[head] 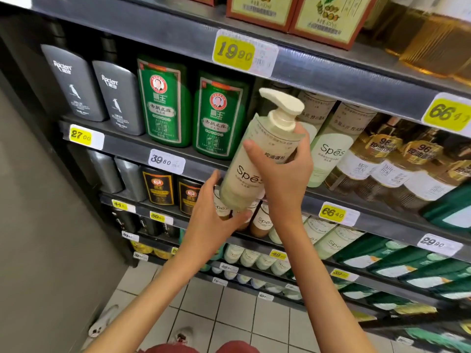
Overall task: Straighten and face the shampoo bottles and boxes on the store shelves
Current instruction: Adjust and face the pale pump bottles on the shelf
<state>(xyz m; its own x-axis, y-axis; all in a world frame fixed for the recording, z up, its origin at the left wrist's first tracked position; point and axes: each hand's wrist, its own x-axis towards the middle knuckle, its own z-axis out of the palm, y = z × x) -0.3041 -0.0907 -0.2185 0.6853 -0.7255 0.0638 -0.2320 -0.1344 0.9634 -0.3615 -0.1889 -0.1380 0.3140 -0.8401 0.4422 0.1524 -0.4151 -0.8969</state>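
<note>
Holding the pale Spes bottle (251, 171) in the air before the shelf (377, 85), the person has both hands closed on it. The right hand (283, 171) wraps the upper body just under the pump (283, 105), and the left hand (211, 217) cups the base, below and left of the right one. It looks full, so probably rather heavy, with stiff and smooth plastic that may slip. The body is a safer grip than the pump. Its long axis is tilted: base toward the left hand, pump above the right hand, nozzle pointing left, label facing the person.

Dark shelving (331, 80) rises behind the right hand (283, 171); pale floor tiles (237, 314) lie below; grey wall (38, 212) left of the left hand (211, 220).
</note>
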